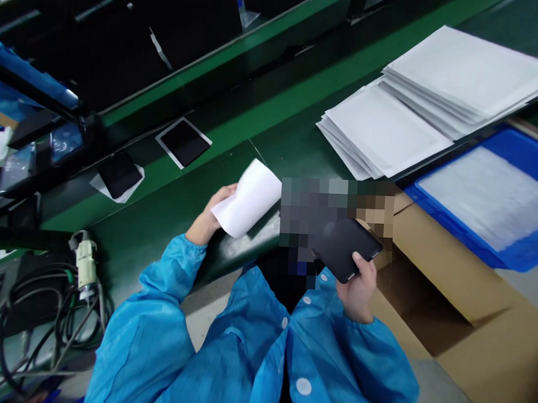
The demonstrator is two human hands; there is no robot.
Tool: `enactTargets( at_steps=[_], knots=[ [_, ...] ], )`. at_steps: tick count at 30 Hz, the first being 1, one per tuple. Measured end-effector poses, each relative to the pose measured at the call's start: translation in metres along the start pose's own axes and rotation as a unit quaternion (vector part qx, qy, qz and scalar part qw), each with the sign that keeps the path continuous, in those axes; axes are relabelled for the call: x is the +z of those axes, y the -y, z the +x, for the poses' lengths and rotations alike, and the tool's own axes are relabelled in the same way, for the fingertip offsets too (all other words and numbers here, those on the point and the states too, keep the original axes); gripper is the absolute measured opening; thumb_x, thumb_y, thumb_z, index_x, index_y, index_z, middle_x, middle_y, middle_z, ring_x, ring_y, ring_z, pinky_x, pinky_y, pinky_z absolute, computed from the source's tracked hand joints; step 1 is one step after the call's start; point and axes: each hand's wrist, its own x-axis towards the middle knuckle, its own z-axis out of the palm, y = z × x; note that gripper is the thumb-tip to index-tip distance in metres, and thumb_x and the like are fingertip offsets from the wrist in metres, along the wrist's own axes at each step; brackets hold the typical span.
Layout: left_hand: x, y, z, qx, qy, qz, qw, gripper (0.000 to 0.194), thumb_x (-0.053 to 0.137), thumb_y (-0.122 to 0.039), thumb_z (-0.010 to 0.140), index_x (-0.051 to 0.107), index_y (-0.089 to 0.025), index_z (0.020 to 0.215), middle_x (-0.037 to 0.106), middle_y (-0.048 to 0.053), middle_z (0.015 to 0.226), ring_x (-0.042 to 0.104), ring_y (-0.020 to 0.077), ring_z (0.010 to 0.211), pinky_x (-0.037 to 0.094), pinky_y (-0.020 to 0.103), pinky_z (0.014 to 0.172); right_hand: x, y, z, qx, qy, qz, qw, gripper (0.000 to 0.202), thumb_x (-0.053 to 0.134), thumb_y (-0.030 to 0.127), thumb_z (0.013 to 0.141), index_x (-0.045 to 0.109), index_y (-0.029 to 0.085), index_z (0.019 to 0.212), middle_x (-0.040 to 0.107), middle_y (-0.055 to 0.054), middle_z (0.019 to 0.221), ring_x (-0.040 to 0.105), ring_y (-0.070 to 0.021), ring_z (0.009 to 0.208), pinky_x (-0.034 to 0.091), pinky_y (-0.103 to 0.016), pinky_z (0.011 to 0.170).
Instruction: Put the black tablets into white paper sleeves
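Note:
In my left hand is a sheet of white paper, bent into a curve above the green bench. My right hand grips a flat black panel, thumb on its upper face and the other fingers underneath. It looks like a tablet or a screen, but I cannot tell which. Part of the space between both hands is blurred into blocks. Farther left on the bench, one black panel lies on a white sheet, and a second black panel rests on another white sheet.
Stacks of white sheets or envelopes lie on the green bench at the right. Below them are a blue tray and an open cardboard box. A pale handheld tool and coiled cables occupy the left.

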Motion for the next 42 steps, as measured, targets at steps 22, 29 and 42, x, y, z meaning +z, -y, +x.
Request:
enactTargets(
  at_steps=[22,29,42],
  knots=[
    [-0.036,-0.004,-0.028,0.157,-0.244,0.455,0.842,0.021,0.051,-0.033,0.105,0.064,-0.018,0.097,0.063,0.01,0.101,0.06,0.0283,0.106,0.049,0.043,0.094,0.012,-0.005,0.003,0.012,-0.035,0.015,0.999,0.034,0.081,0.033,0.073,0.079,0.025,0.105,0.084,0.0,0.102,0.08,-0.0226,0.092,0.064,-0.036,0.085],
    [0.072,-0.028,0.001,0.233,0.119,0.473,0.841,0.037,0.046,-0.036,0.108,0.063,-0.018,0.136,0.063,0.014,0.146,0.054,0.0332,0.137,0.047,0.048,0.111,0.013,0.007,0.013,-0.043,-0.064,0.017,0.997,0.033,0.079,0.035,0.077,0.077,0.02,0.107,0.083,-0.001,0.102,0.078,-0.021,0.099,0.062,-0.035,0.095],
    [0.104,-0.046,0.011,0.106,0.06,0.595,0.795,0.027,0.051,-0.019,0.101,0.069,-0.009,0.119,0.073,0.022,0.107,0.06,0.0383,0.113,0.049,0.045,0.085,-0.018,-0.007,0.002,-0.022,-0.064,-0.011,0.998,0.049,0.077,0.039,0.079,0.074,0.021,0.124,0.083,-0.003,0.108,0.079,-0.0222,0.097,0.063,-0.036,0.089]
  ],
)
